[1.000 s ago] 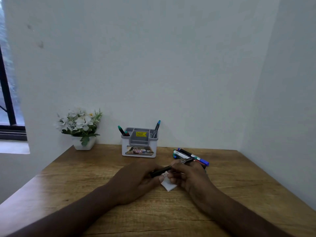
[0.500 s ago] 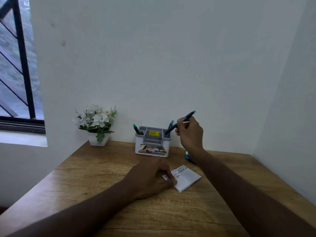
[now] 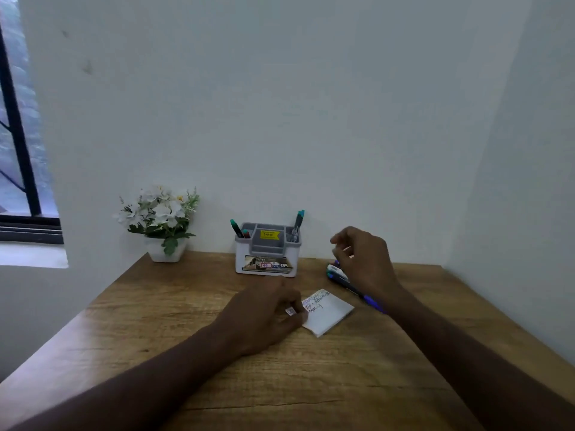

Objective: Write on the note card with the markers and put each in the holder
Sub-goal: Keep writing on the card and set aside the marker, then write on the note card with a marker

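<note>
A white note card pad [image 3: 330, 312] with a few lines of writing lies on the wooden table [image 3: 186, 306]. My left hand [image 3: 264, 309] rests at its left corner, fingers curled against the pad. The grey and white holder [image 3: 267, 251] stands at the back, with markers at its left end [image 3: 237, 228] and markers at its right end [image 3: 297, 223]. My right hand [image 3: 364, 256] hovers empty, fingers loosely bent, over several loose markers [image 3: 337, 273] lying right of the holder. A blue-capped marker [image 3: 371, 303] sticks out below my wrist.
A white pot of white flowers [image 3: 161, 222] stands at the back left against the wall. A window with black bars [image 3: 18, 150] is at far left. Walls close the table at the back and on the right.
My right hand put the teal-tipped marker into the holder's right end, let go, and moved down and right over the loose markers. My left hand stayed at the pad.
</note>
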Demonstrator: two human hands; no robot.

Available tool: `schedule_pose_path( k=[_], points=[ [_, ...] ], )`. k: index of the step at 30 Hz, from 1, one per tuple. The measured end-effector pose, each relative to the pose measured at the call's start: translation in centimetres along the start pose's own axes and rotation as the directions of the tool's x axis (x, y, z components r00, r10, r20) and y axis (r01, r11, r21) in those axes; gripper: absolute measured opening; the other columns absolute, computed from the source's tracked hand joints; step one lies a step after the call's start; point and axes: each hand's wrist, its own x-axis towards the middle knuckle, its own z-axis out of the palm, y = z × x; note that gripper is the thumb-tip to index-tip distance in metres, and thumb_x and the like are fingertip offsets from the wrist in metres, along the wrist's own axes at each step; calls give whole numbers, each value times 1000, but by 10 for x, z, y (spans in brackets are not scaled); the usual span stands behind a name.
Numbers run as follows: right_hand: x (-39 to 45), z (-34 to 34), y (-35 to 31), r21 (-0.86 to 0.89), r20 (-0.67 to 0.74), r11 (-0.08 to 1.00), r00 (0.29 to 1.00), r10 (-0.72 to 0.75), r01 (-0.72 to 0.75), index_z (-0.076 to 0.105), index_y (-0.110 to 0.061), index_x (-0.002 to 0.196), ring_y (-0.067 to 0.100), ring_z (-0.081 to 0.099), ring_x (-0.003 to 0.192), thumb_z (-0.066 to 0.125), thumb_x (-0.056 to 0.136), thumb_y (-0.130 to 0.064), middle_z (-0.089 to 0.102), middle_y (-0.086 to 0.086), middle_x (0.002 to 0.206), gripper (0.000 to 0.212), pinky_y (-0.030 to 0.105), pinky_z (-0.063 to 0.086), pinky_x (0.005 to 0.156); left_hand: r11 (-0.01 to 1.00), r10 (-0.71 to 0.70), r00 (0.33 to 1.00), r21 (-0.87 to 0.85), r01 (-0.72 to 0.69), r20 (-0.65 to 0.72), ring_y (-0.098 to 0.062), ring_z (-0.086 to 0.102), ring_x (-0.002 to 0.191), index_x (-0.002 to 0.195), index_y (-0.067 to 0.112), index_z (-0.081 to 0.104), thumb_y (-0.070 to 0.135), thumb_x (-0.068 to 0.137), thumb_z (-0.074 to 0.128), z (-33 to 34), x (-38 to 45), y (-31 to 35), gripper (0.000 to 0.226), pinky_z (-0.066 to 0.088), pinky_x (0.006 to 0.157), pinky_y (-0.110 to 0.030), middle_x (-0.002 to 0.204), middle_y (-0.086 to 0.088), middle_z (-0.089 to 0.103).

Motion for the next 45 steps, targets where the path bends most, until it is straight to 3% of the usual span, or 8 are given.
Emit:
schedule_pose_path(
  k=[11, 18, 21, 23, 28, 32, 40, 45],
  points=[
    [-39, -14, 42, -368, 262, 928, 964, 47, 55, 77, -16, 109, 27, 69, 102, 68, 93, -21, 72, 11, 112, 20, 34, 55, 87, 999, 38, 999, -5, -38, 0, 6, 61, 92, 104, 46, 75, 54, 93, 68, 3, 0, -3, 15, 42, 65, -13, 94, 30, 67],
    [-44, -5, 27, -489, 324, 862, 945, 39, 132, 69, -9, 118, 28, 67, 104, 56, 101, -8, 70, 12, 117, 21, 30, 40, 72, 999, 44, 999, 6, -44, 16, 6, 62, 97, 103, 45, 75, 46, 94, 70, 0, -1, 2, 10, 48, 69, -12, 99, 31, 68],
    [-38, -20, 14, -294, 214, 951, 976, -28, 92, 63, -13, 122, 26, 62, 106, 58, 103, -14, 68, 8, 117, 19, 30, 40, 80, 999, 48, 999, -6, -47, 9, 4, 63, 95, 101, 44, 74, 44, 93, 73, -1, -1, 6, 8, 48, 68, -11, 97, 30, 68],
    [-38, -33, 5, 100, 167, 994, 985, 33, -50, 68, -17, 123, 17, 68, 100, 61, 104, -21, 73, 1, 110, 20, 28, 50, 85, 999, 43, 999, 7, -43, -5, 3, 63, 95, 104, 45, 70, 50, 92, 72, 0, 0, 6, 13, 49, 67, -15, 98, 30, 67],
    [-70, -23, -3, 608, 283, 760, 957, 61, -229, 74, -14, 108, 19, 78, 86, 69, 101, -25, 80, 6, 94, 14, 48, 65, 89, 995, 38, 997, 91, -32, -65, 9, 50, 105, 135, 41, 52, 70, 91, 58, -2, -3, 9, 53, 45, 81, -13, 118, 28, 55],
    [-66, -17, -5, 690, 214, 707, 977, 1, -152, 76, -9, 111, 15, 78, 85, 73, 97, -14, 82, 7, 94, 15, 31, 64, 82, 990, 119, 992, 79, -115, -44, 2, 51, 110, 145, 36, 50, 67, 98, 43, -9, -7, 17, 56, 47, 89, -25, 124, 23, 57],
    [-83, -7, -11, 575, 262, 814, 961, -90, -80, 84, -27, 104, 17, 78, 79, 81, 90, -30, 84, -3, 94, 15, 53, 64, 85, 990, 142, 989, 16, -142, -28, -1, 54, 92, 119, 36, 52, 45, 111, 30, -3, -7, 15, 25, 48, 78, -30, 103, 19, 57],
    [-89, -6, -15, 578, 270, 813, 956, -111, -69, 79, -31, 112, 17, 77, 85, 72, 94, -43, 82, -9, 100, 23, 45, 63, 90, 991, 119, 993, -56, -119, -3, -1, 55, 87, 107, 43, 38, 34, 111, 35, -1, -5, 17, 10, 41, 71, -22, 95, 23, 52]
  ],
)
